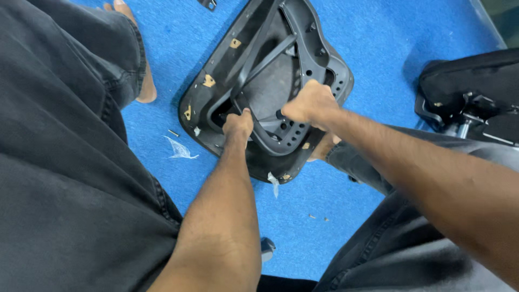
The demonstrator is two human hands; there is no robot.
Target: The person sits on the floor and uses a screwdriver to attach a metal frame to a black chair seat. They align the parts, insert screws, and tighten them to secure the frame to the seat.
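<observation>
Nearest to me, at six o'clock, I see both bare forearms running up from the bottom edge between two legs in dark grey trousers (65, 178). The left forearm climbs almost straight toward twelve o'clock; the right one comes in from four o'clock on a long slant toward ten.

A little farther out, the left hand (238, 124) sits at the near edge of an upturned black chair seat (203, 103), which lies on the blue floor (373, 43) around the middle of my view, its far end reaching to twelve o'clock. The left fingers are curled shut around the near end of a black metal bracket (254, 70) bolted across the seat's underside; the knuckles face me and the fingertips are hidden under the frame.

Just beside it, at three o'clock of the left hand, the right hand (311, 103) is balled into a fist on the perforated black plate (286, 138) of the same frame. I cannot tell what, if anything, sits inside the fist. The wrist is level and the back of the hand faces up.

At nine o'clock of the left hand, a scrap of clear plastic (180, 148) and a small screw (173, 133) lie on the floor. Farther off, at eleven o'clock, a bare foot (141, 81) rests on the floor. At three o'clock stands another black chair part (470, 89) with a metal mechanism.
</observation>
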